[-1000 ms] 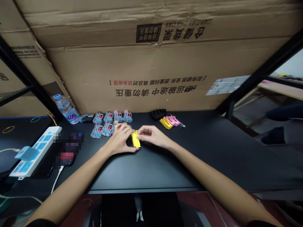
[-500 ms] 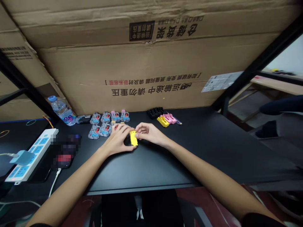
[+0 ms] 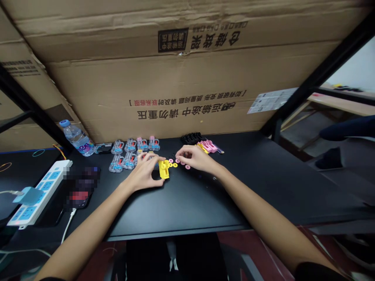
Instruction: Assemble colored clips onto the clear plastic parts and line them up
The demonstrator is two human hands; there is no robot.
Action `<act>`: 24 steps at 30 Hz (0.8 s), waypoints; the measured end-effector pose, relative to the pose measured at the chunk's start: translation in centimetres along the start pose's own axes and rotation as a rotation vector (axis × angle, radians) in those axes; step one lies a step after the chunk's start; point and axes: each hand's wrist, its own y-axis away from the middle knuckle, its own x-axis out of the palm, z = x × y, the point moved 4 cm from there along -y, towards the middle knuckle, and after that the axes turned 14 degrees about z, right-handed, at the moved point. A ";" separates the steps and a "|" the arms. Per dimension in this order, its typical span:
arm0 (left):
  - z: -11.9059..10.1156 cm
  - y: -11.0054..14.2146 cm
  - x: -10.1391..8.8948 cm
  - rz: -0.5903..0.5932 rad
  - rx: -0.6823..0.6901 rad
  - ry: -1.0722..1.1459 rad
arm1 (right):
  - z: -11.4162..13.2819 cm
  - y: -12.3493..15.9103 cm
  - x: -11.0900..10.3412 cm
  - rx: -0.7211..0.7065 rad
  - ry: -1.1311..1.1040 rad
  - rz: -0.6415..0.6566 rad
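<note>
While the yellow plastic piece point(image 3: 163, 170) lies on the black table point(image 3: 263, 183) near its middle, the left hand point(image 3: 145, 171) pins it in place, thumb at its near end and fingertips curled over its far end, so the hand is closed loosely on it. Just right of it lie small rings point(image 3: 175, 162), some yellow and some pink, scattered loose on the tabletop; the right hand point(image 3: 195, 158) rests over them with fingers bent down, and it may be pinching 1 ring, though the fingertips are too small to tell. Behind the right hand sit a black toothed part point(image 3: 191, 137) and a small cluster of yellow and pink pieces point(image 3: 208, 146), partly covered by the knuckles. Behind the left hand stand 2 rows of clear packets point(image 3: 129, 153) with red and blue contents, the nearest ones hidden by the fingers. Farther left lie a water bottle point(image 3: 76, 137) on its side, a white power strip point(image 3: 36, 191) with a blue plug, and a blurred-out patch point(image 3: 82, 187) whose contents cannot be made out. A large cardboard box point(image 3: 181, 78) with upside-down print walls off the back of the table, crossed by black frame bars point(image 3: 316, 74). The near table edge cuts off both forearms from below.
</note>
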 end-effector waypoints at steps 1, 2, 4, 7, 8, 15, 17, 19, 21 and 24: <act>0.0 0.0 0.0 0.000 0.005 0.005 | 0.2 0.0 0.0 -0.006 0.026 0.046; -0.1 0.0 0.0 0.000 0.009 0.010 | 0.4 0.1 0.0 -0.012 0.055 0.084; -0.2 0.0 0.0 0.001 0.016 0.015 | 0.6 0.0 0.3 -0.025 0.112 0.130; -0.2 0.1 0.1 0.010 0.022 0.014 | 0.2 -0.2 1.0 -0.024 0.152 0.156; -0.2 0.1 0.2 0.015 0.025 0.014 | 0.0 -0.3 1.2 -0.023 0.154 0.164; 0.1 -0.1 0.4 0.055 0.032 0.014 | -0.3 0.0 1.5 -0.057 0.180 0.225; 0.1 -0.1 0.4 0.061 0.046 0.015 | 0.3 0.0 1.4 -0.060 0.192 0.248; 0.1 0.0 0.4 0.063 0.061 0.016 | 0.7 0.1 1.3 -0.063 0.189 0.260; 0.0 0.0 0.4 0.063 0.070 0.018 | 0.7 0.1 1.4 -0.059 0.167 0.256; -0.2 0.1 0.5 0.062 0.063 0.017 | 0.2 0.0 1.5 -0.040 0.118 0.237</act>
